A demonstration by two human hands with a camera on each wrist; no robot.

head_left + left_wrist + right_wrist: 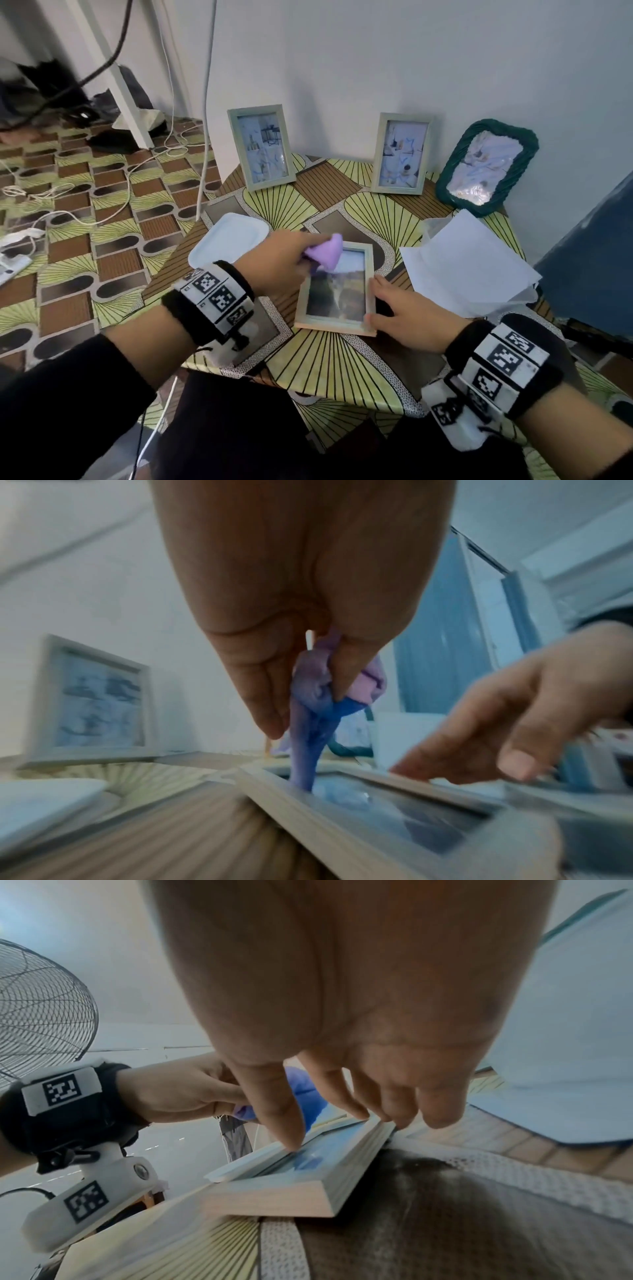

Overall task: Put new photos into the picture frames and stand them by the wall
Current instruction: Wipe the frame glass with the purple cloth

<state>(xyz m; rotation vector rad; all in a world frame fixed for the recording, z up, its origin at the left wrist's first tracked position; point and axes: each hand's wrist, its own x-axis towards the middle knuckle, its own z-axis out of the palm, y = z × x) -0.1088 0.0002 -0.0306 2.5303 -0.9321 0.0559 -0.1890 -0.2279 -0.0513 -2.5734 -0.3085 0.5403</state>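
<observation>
A light wooden picture frame (334,323) with a landscape photo lies flat on the table's middle. My left hand (281,260) pinches a bunched purple cloth (327,255) whose hanging end touches the glass near the frame's far left corner; the cloth (308,723) shows the same in the left wrist view. My right hand (394,310) rests with straight fingers (363,1110) on the frame's right rim (274,1196), thumb near the front corner. Three filled frames lean on the wall: two pale ones (262,152) (400,154) and a green-edged one (486,168).
A white lid (227,240) lies left of the flat frame. White sheets (462,267) sit on a clear container at the right. A blue cloth-covered thing (589,260) stands right of the table. Cables and a power strip (13,260) lie on the floor at left.
</observation>
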